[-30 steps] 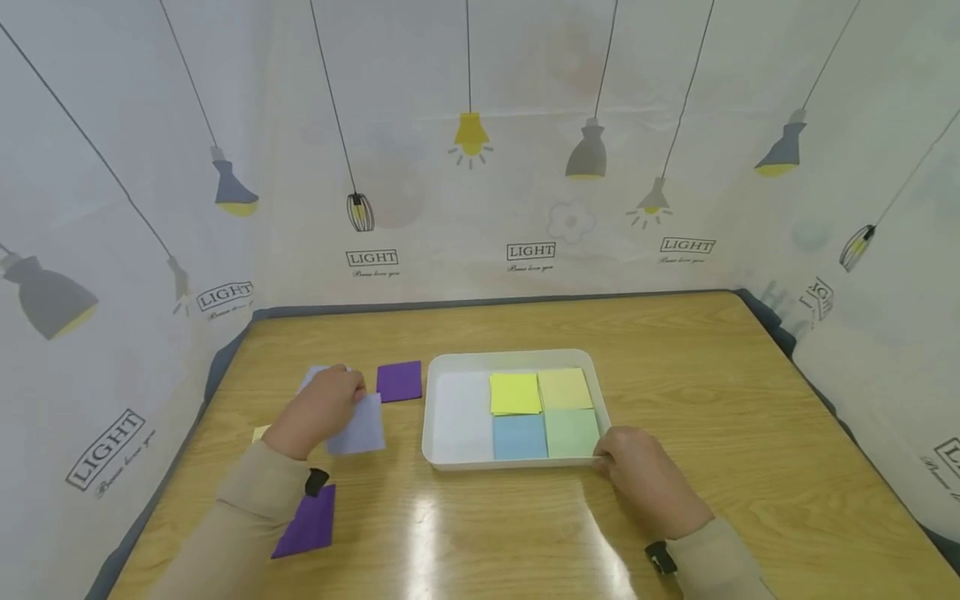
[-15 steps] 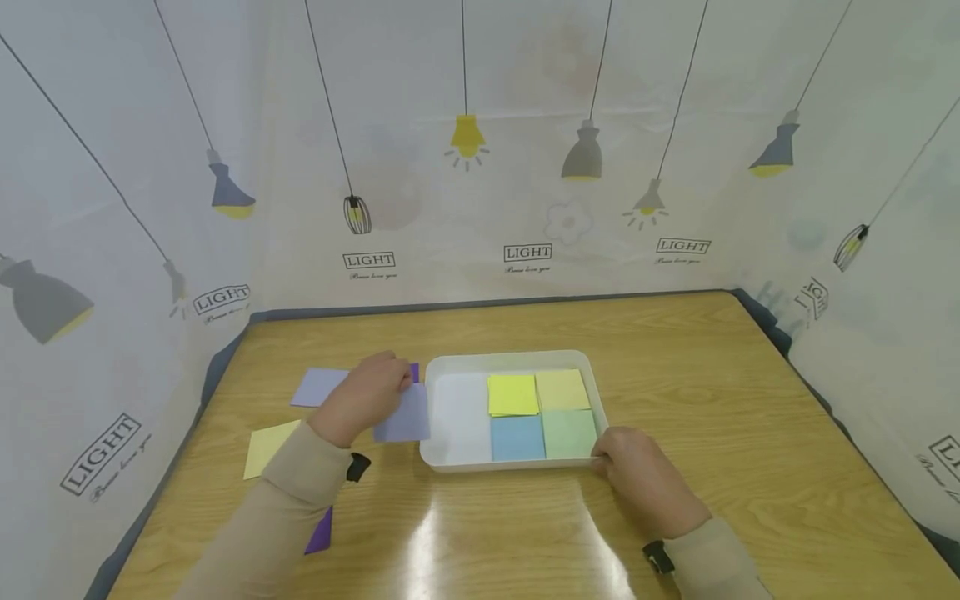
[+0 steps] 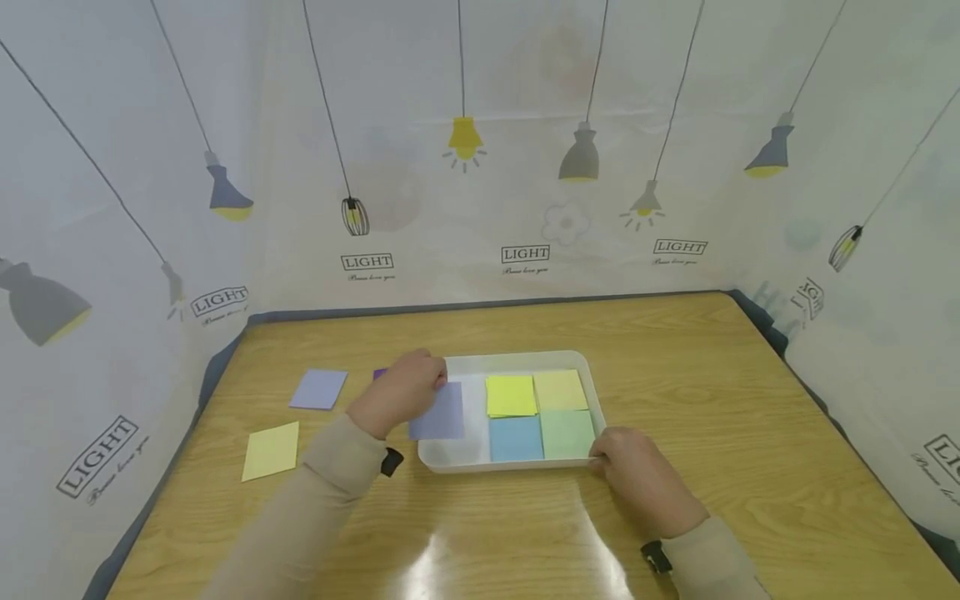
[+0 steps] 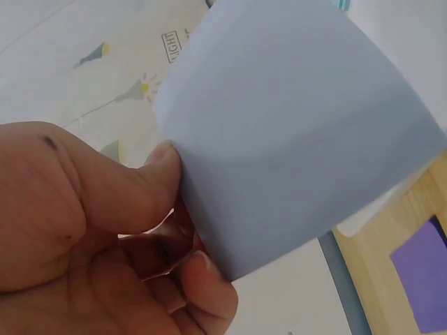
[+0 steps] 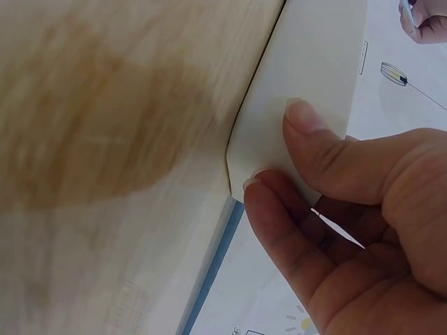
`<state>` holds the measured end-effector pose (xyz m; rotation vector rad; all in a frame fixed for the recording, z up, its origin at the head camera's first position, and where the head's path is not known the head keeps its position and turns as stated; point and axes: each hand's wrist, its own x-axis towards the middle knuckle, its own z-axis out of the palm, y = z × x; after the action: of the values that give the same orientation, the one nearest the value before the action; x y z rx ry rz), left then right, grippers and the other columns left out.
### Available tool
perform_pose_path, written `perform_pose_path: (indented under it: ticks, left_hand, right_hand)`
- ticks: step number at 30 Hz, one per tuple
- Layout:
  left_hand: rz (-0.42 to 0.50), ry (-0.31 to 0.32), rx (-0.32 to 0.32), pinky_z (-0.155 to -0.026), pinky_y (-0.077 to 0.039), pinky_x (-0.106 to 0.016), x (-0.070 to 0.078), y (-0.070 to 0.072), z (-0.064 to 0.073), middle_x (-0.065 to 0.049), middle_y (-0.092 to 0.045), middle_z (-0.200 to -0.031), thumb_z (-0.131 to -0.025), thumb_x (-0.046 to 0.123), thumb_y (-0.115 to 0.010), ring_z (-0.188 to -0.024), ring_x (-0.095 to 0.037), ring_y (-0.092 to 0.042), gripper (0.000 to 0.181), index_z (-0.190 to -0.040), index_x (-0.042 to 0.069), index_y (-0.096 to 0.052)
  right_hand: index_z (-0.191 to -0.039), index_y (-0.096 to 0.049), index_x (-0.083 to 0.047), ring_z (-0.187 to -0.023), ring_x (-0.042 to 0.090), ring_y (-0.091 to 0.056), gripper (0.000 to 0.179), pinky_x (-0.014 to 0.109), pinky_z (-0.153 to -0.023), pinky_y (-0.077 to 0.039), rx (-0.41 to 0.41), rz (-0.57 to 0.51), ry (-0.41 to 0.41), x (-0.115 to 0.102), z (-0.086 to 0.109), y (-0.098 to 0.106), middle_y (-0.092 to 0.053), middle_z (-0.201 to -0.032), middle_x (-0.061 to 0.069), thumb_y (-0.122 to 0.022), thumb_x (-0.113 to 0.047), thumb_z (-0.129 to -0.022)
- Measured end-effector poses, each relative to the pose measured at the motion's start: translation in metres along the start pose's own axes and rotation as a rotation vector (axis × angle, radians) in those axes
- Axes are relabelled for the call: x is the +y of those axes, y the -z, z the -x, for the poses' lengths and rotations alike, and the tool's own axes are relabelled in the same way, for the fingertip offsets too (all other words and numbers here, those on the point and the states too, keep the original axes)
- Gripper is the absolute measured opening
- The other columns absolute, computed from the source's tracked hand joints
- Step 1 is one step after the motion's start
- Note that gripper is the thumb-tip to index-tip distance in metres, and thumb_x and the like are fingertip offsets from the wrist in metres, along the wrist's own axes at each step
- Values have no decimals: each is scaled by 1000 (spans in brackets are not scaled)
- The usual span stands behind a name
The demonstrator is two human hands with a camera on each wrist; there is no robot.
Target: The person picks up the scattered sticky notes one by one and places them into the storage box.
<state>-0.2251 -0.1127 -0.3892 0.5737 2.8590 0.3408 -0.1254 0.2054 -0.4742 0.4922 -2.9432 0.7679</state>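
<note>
My left hand (image 3: pixel 405 392) pinches a lavender sticky note (image 3: pixel 442 417) by its edge, over the left part of a white tray (image 3: pixel 465 454). In the left wrist view, the thumb and fingers of that hand (image 4: pixel 105 209) grip one side of the sheet. Bright yellow notes (image 3: pixel 512 395), a pale yellow note (image 3: pixel 561 389), a blue note (image 3: pixel 516 439) and a green note (image 3: pixel 567 433) lie in the tray's right part. At the tray's near right corner, my right hand (image 3: pixel 648 479) grips the wall, its thumb against the outer side in the right wrist view.
Left of the tray, another lavender note (image 3: pixel 318 389) and a pale yellow note (image 3: pixel 270 451) lie on the wooden table (image 3: pixel 675 350). A purple note (image 3: pixel 380 372) is mostly hidden behind the left hand. A printed cloth (image 3: pixel 420 208) surrounds the table's back and sides.
My left hand has carried the lavender note rightward, from beside the tray to over its left part. The left forearm now covers the near purple note. The right hand stays at the corner.
</note>
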Motion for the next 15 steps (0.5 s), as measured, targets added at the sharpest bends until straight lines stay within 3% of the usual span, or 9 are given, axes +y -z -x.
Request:
perform_pose_path:
  ticks: [5, 15]
  left_hand:
    - [1, -19, -45, -80, -52, -35, 7, -6, -8, -7, -61, -94, -103, 10, -53, -85, -20, -54, 16, -99, 4, -67]
    - [17, 6, -144, -83, -54, -36, 11, -13, -22, -9, -68, -100, -104, 10, -51, -86, -19, -58, 19, -107, 2, -68]
  right_hand:
    - [-84, -76, -9, -82, 9, -65, 7, 27, -74, -58, -22, 2, -20, -1, -1, 1, -70, -84, -3, -75, -2, -87]
    - [-82, -76, -9, -79, 8, -62, 8, 29, -73, -58, -17, 16, -16, 0, -3, 0, -68, -82, -3, -74, -3, -87]
